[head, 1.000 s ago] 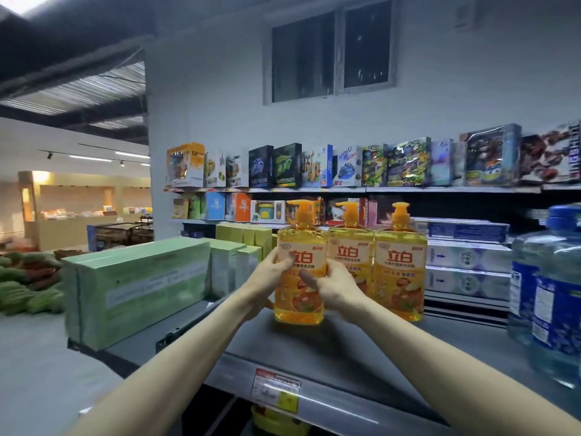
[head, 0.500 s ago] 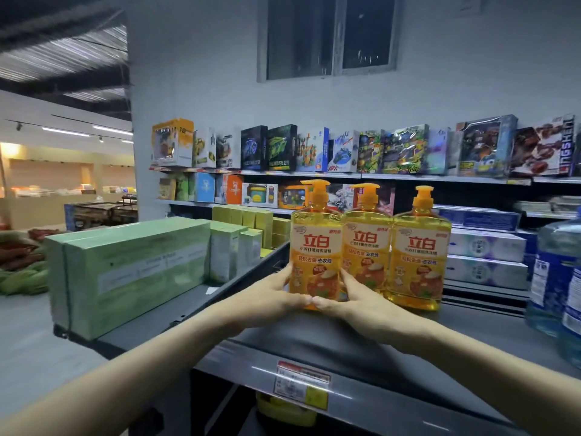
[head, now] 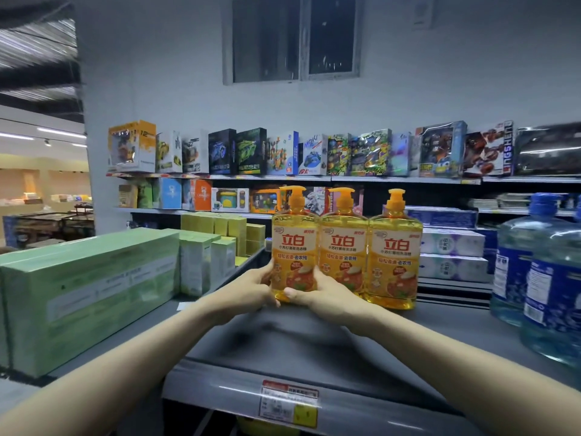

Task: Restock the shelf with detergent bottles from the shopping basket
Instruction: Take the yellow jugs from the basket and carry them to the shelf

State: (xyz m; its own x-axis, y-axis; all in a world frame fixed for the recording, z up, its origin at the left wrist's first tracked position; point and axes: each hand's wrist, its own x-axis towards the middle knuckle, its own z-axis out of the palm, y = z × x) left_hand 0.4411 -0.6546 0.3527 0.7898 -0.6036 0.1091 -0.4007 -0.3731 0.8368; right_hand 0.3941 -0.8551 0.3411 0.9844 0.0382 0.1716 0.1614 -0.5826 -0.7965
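- Both hands are clasped round the foot of one detergent bottle (head: 294, 247): the left hand (head: 248, 292) curls round its left flank, and the right hand (head: 328, 298) grasps its right flank with the thumb lying across the front.
- At 9 o'clock from the hands, green cartons (head: 88, 291) stand on the same shelf (head: 314, 344), well apart from the grip.
- At 12 o'clock, just above the knuckles, the detergent bottle stands upright with its label forward. Its base is on or just at the shelf (the fingers hide the contact line).
- A second ago it was gripped mid-body, slightly forward of the row and to the 9 o'clock side of it. Now it is in line, its side touching the middle bottle (head: 342, 243), and both hands have slid down to its base.
- I judge this placement all but done: three pump-top bottles make a row, and only the letting go remains before the next is fetched.
- From 1 to 2 o'clock, the middle bottle and the right-end bottle (head: 394, 247) stand touching, side by side.
- Toward 3 o'clock, blue water jugs (head: 534, 278) stand apart from the row.
- No shopping basket is in view; the yellow shape (head: 267, 429) under the shelf lip at 6 o'clock cannot be identified.
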